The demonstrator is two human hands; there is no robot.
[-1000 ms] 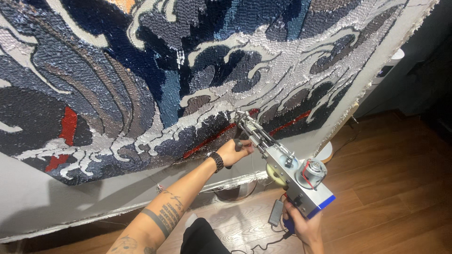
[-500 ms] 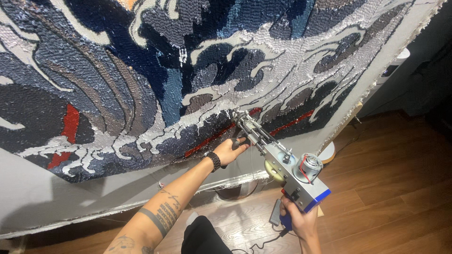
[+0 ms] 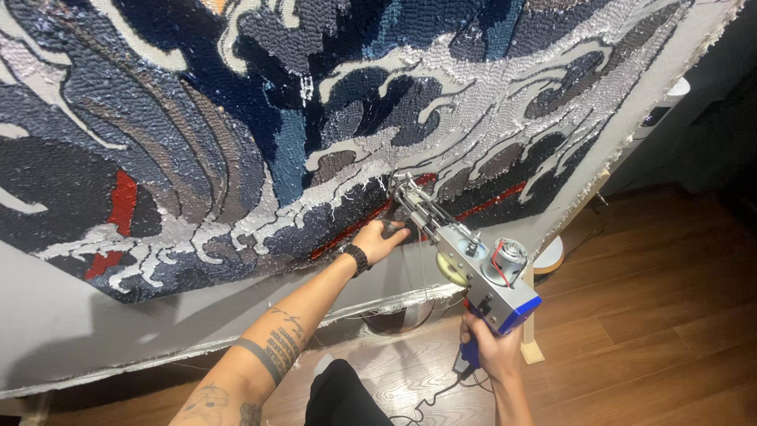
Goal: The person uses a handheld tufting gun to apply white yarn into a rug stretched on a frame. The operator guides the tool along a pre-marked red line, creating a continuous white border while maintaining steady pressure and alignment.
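Your right hand (image 3: 490,351) was closed around the blue grip of the silver tufting gun (image 3: 465,260); your left hand (image 3: 380,239) clasped its front handle. Ahead of both, its needle met the stretched wave-patterned tufted cloth (image 3: 236,142) at a red band. Tufting was under way; the next move called for steady pressure.

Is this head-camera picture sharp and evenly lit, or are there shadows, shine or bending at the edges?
Head view: mostly sharp; the tufted rug shows glossy sheen on its yarn. The tufting gun, gripped by the right hand and steadied by the left hand, is crisp. A soft shadow falls on the bare grey cloth; the right-hand corner goes dark. The wide lens bows the frame edges.
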